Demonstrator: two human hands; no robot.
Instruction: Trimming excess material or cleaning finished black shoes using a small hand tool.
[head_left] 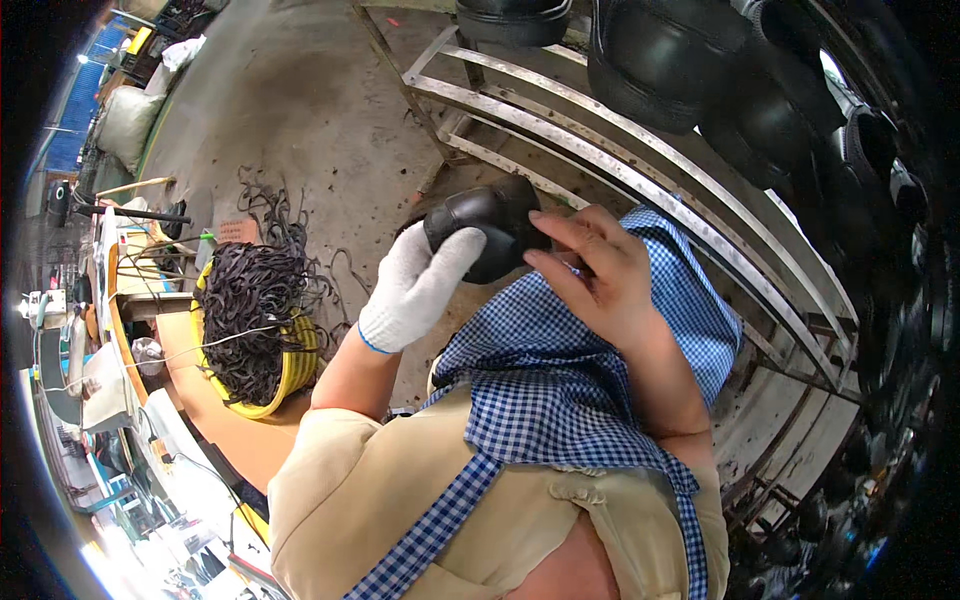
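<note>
My left hand (417, 285), in a white knit glove with a blue cuff edge, grips a glossy black shoe (490, 218) by its near left side. The shoe is tilted above my lap, and part of it is hidden behind the glove. My bare right hand (597, 268) is at the shoe's right edge, index finger and thumb closed in on the rim. The other fingers of that hand are curled. A blue-and-white checked apron (590, 340) covers my lap below both hands.
On my left, a yellow basket (262, 407) overflows with dark strips (250, 300), some trailing onto the floor. Beyond it stands a cluttered workbench (180, 360). At the right, a metal rack (640, 160) carries several black shoes (680, 60). White sacks (130, 125) lie far left.
</note>
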